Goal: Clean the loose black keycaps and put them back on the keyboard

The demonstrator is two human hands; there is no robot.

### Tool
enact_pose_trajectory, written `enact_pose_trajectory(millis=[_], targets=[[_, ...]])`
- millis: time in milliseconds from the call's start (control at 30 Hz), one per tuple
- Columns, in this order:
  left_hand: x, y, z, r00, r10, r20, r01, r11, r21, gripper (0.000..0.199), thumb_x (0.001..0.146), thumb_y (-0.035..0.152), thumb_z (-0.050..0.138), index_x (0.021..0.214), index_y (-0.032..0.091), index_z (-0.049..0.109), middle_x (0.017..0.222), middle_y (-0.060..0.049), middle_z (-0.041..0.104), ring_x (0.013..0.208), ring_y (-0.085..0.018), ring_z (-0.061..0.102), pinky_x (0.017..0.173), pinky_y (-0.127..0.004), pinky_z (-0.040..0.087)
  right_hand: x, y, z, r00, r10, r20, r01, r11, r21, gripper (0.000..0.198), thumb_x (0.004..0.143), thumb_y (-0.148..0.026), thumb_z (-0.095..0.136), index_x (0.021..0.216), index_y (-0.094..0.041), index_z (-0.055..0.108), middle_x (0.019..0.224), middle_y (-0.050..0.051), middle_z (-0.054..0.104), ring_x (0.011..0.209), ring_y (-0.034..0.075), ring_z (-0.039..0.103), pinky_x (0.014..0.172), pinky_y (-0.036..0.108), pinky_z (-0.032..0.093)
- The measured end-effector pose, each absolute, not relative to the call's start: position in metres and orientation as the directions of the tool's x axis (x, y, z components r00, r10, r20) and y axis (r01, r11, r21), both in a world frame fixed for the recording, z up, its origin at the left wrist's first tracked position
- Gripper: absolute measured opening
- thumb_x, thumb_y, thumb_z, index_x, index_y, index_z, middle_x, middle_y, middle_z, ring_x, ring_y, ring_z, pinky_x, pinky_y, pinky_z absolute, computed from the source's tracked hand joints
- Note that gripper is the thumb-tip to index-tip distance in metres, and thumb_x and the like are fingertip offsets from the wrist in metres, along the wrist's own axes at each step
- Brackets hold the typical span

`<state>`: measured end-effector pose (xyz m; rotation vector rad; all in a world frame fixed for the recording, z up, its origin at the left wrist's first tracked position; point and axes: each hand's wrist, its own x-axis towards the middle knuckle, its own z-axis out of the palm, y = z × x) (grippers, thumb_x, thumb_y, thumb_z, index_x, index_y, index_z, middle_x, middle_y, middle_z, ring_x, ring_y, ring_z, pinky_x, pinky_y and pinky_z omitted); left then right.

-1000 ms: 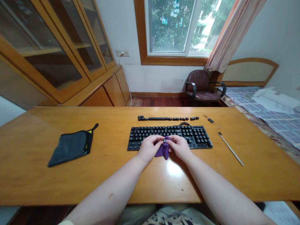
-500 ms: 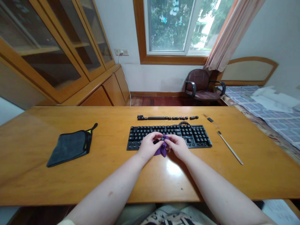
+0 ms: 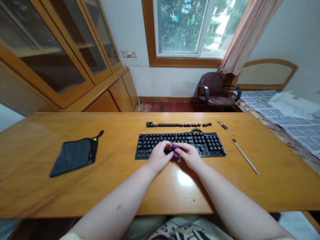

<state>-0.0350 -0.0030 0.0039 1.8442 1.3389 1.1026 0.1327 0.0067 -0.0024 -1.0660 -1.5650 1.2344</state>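
Note:
My left hand (image 3: 161, 155) and my right hand (image 3: 189, 155) meet over the front edge of a black keyboard (image 3: 212, 143). Bunched between them is a small purple cloth (image 3: 176, 151), pinched in my right fingers. My left fingertips are closed at the cloth's left side, where a small black keycap showed half a second ago; the cloth and fingers now hide it. Behind the keyboard lies a row of loose black keycaps (image 3: 185, 125), with a long spacebar (image 3: 166, 125) among them.
On the right of the wooden table (image 3: 100, 190) are a thin brush (image 3: 246, 156) and a wire keycap puller (image 3: 224, 126). A folded dark grey cloth (image 3: 75, 155) lies on the left. Beyond the table stands a brown armchair (image 3: 212, 88).
The purple cloth has been gathered up: its hanging end is shorter and it now covers the small black keycap. My hands stay in almost the same place.

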Motion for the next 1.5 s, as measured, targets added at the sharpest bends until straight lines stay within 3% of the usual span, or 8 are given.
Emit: enact_pose_trajectory(millis=[133,233,367,533,700,967,1300,1500], targets=[[-0.033,-0.006,0.003,0.145,0.963,0.227,0.408,-0.267,0.873,0.027,0.070,0.015,0.061,0.094,0.021,0.050,0.087,0.001,0.062,0.082,-0.014,0.062,0.081,-0.031,0.051,0.131,0.008,-0.008,-0.274,0.957,0.093,0.118,0.129,-0.985,0.029,0.074,-0.029,0.064,0.102,-0.023,0.066,0.100,0.006,0.068,0.092,0.021,0.062,0.083,0.037,0.049],[-0.033,-0.007,0.003,0.181,0.952,0.245,0.423,-0.300,0.855,0.021,0.071,0.016,0.060,0.089,0.021,0.050,0.086,0.001,0.061,0.083,-0.014,0.061,0.082,-0.031,0.051,0.131,0.009,-0.008,-0.286,0.954,0.087,0.102,0.121,-0.987,0.027,0.074,-0.027,0.064,0.100,-0.020,0.064,0.098,0.006,0.067,0.091,0.019,0.062,0.084,0.036,0.048],[-0.032,-0.007,0.004,0.213,0.943,0.257,0.431,-0.327,0.841,0.017,0.072,0.017,0.060,0.086,0.021,0.050,0.083,0.001,0.059,0.080,-0.013,0.060,0.082,-0.031,0.051,0.130,0.010,-0.005,-0.254,0.963,0.087,0.122,0.121,-0.985,0.018,0.075,-0.026,0.060,0.091,-0.019,0.062,0.088,0.004,0.066,0.081,0.016,0.061,0.074,0.030,0.049],[-0.031,-0.007,0.005,0.176,0.946,0.271,0.399,-0.321,0.859,0.017,0.073,0.017,0.060,0.087,0.021,0.050,0.085,0.001,0.060,0.082,-0.013,0.061,0.083,-0.031,0.050,0.127,0.008,-0.002,-0.174,0.985,-0.019,0.026,-0.014,-1.000,0.023,0.075,-0.033,0.059,0.092,-0.018,0.059,0.076,0.002,0.063,0.057,0.012,0.055,0.051,0.024,0.046],[-0.033,-0.008,0.006,0.173,0.945,0.278,0.425,-0.327,0.844,0.017,0.073,0.016,0.059,0.087,0.021,0.051,0.087,0.000,0.060,0.086,-0.014,0.060,0.084,-0.032,0.050,0.128,0.007,-0.004,-0.231,0.972,0.029,0.027,0.037,-0.999,0.029,0.069,-0.033,0.067,0.095,-0.019,0.062,0.085,0.003,0.065,0.067,0.014,0.060,0.059,0.026,0.050],[-0.032,-0.007,0.008,0.205,0.933,0.296,0.452,-0.359,0.816,0.013,0.073,0.019,0.060,0.084,0.021,0.053,0.086,0.000,0.059,0.083,-0.015,0.059,0.082,-0.032,0.050,0.127,0.009,-0.005,-0.178,0.982,-0.066,-0.048,-0.075,-0.996,0.028,0.071,-0.037,0.064,0.090,-0.017,0.061,0.068,-0.001,0.060,0.045,0.008,0.050,0.045,0.023,0.045],[-0.031,-0.008,0.011,0.183,0.940,0.289,0.332,-0.336,0.881,0.022,0.073,0.016,0.061,0.094,0.020,0.055,0.093,-0.002,0.062,0.084,-0.014,0.062,0.083,-0.031,0.051,0.130,0.004,0.009,-0.180,0.984,-0.010,-0.089,-0.026,-0.996,0.034,0.071,-0.043,0.063,0.096,-0.020,0.063,0.074,0.002,0.066,0.055,0.014,0.057,0.054,0.029,0.049],[-0.033,-0.007,0.011,0.121,0.934,0.336,0.416,-0.355,0.837,0.018,0.074,0.019,0.062,0.091,0.021,0.059,0.089,-0.002,0.063,0.085,-0.016,0.061,0.081,-0.032,0.051,0.130,0.003,0.009,-0.110,0.992,0.058,-0.062,0.052,-0.997,0.029,0.071,-0.041,0.062,0.092,-0.021,0.064,0.082,0.004,0.068,0.066,0.017,0.061,0.060,0.030,0.051]])
